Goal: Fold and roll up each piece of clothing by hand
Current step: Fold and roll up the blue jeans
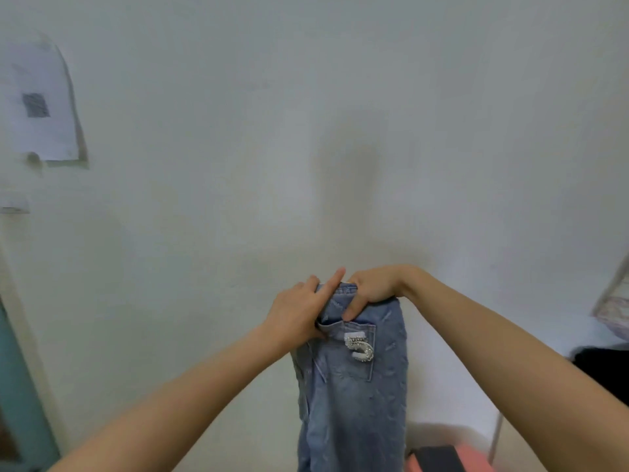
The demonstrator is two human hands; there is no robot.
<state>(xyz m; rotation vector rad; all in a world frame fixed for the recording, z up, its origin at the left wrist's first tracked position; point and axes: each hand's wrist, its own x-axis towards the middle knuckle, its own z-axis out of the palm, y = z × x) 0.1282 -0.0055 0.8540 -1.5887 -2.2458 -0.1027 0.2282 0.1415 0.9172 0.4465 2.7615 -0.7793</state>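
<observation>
Jeans hang in the air, held up by the waistband in front of the wall, legs running out of view at the bottom. They look halved lengthwise, w/ a back pocket and its sparkly patch facing the camera. Right hand grips the waistband from above, fingers curled over the top, thumb pressed down the front. Left hand pinches the left edge just beside it, thumb near the pocket's top corner, index finger sticking straight up. The hands nearly touch.

Step in hand, I'd judge: squaring up the lengthwise fold before laying the jeans down to roll. To do it well:
- Match the 2 waistband halves edge to edge, seams stacked.
- Give a shake so the legs hang straight, no twist.
- Spread the hands toward the corners; they're close together now, so the top may bunch.
- Denim looks stiff & heavy, prob. rolls bulky, so start the roll tight.
- The sparkly patch could snag; go gently there.

Around: white wall behind, sheet of paper stuck on it at left. At right, black cloth on a pale surface. Something pink sits low down; can't tell what it is.
</observation>
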